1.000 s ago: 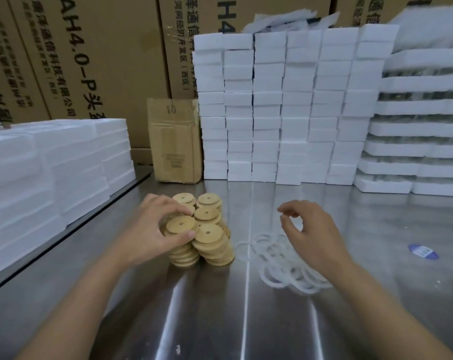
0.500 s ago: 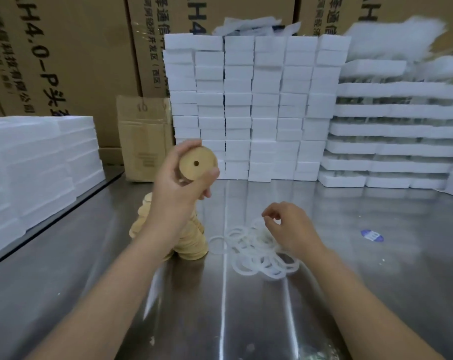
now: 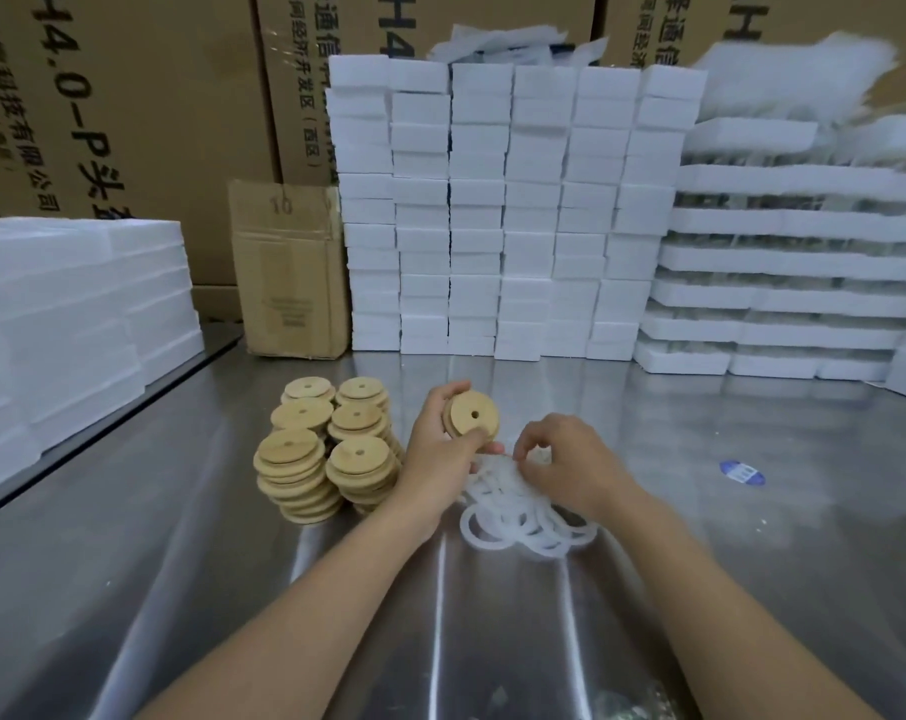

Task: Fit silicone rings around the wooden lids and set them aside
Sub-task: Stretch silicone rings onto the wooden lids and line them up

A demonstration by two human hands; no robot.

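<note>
Wooden, round and centre-holed, one lid is gripped, ringless, in the left hand just above a heap of translucent white silicone rings. The right hand is curled into that heap; whether a ring is pinched cannot be told. No fitted lid is seen; stacked bare wooden lids await on the steel table.

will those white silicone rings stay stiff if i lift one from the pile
Probably floppy: the silicone rings are thin, translucent loops lying overlapped. One lifted by the right hand may drag neighbours along, since they interlace.
</note>
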